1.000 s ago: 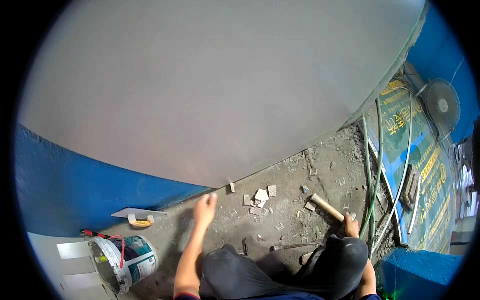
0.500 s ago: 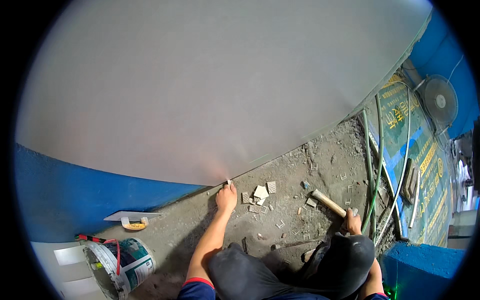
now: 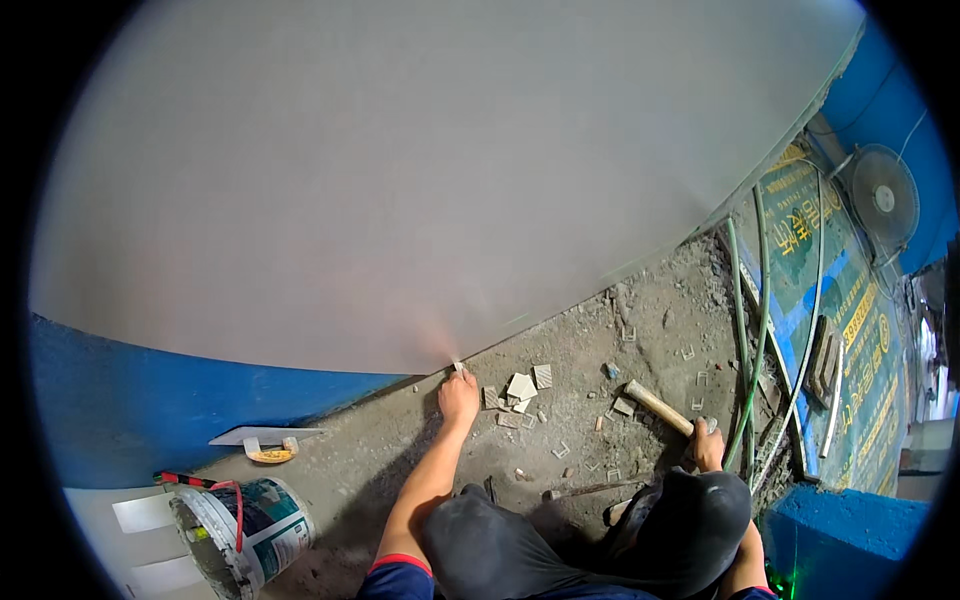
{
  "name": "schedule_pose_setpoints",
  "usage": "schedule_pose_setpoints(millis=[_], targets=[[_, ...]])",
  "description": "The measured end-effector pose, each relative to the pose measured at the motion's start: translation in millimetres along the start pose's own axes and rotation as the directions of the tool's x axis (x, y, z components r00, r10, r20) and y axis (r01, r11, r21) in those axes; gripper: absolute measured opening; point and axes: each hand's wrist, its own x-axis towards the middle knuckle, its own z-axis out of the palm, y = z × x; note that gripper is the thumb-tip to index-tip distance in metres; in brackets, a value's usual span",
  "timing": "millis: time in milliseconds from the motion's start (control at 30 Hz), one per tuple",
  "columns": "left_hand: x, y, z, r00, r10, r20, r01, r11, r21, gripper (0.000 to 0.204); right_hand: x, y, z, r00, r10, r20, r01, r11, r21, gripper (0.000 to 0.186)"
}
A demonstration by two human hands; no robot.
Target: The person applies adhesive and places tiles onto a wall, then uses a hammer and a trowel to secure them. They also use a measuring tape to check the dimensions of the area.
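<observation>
- The left hand (image 3: pixel 460 398) is reaching far from the near edge, its thumb and fingers closing together on a small pale piece (image 3: pixel 458 367).
- The small pale piece is projecting from the far side of the fingertips, lying at the lower edge of the large grey panel (image 3: pixel 450 180); whether it is bearing against that edge cannot be told.
- The right hand (image 3: pixel 707 447) is clasping a wooden-handled tool (image 3: pixel 657 407) around its near end, the pale shaft slanting far and left from the fist, beside the right knee (image 3: pixel 700 515).
- Just right of the left hand, a cluster of small flat pieces (image 3: pixel 521 386) is lying on the dusty floor (image 3: pixel 370 440), some pieces overlapping.
- Between the two hands and toward the knees, U-shaped clips (image 3: pixel 561 450) are lying scattered, with a thin rod (image 3: pixel 597 490) resting nearer the person.
- To the left, a trowel (image 3: pixel 268 455) is lying by the blue wall (image 3: pixel 180 395), and a bucket (image 3: pixel 275 530) is standing tilted nearer the person.
- To the right, green hoses (image 3: pixel 742 375) are running from near to far alongside a green sheet (image 3: pixel 882 455).
- Far right, a round fan (image 3: pixel 882 195) is standing near another blue surface (image 3: pixel 930 170).
</observation>
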Motion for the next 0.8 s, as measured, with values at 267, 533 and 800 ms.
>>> schedule_pose_setpoints(millis=[267,533,800], targets=[[-0.3,9.1,2.8,0.994,-0.005,0.108,0.011,0.998,-0.061,0.035,6.1,15.0,-0.3,0.999,0.026,-0.037,-0.024,0.998,0.061,0.076],[7.9,-31.5,17.7,0.995,0.104,-0.013,-0.104,0.993,-0.059,0.036,-3.8,0.0,2.2,0.991,0.098,0.088,-0.111,0.982,0.154,0.088],[-4.1,1.3,-32.6,0.989,0.078,0.122,-0.076,0.997,-0.026,0.047,11.0,10.8,0.3,0.992,0.104,0.071,-0.113,0.984,0.137,0.087]])
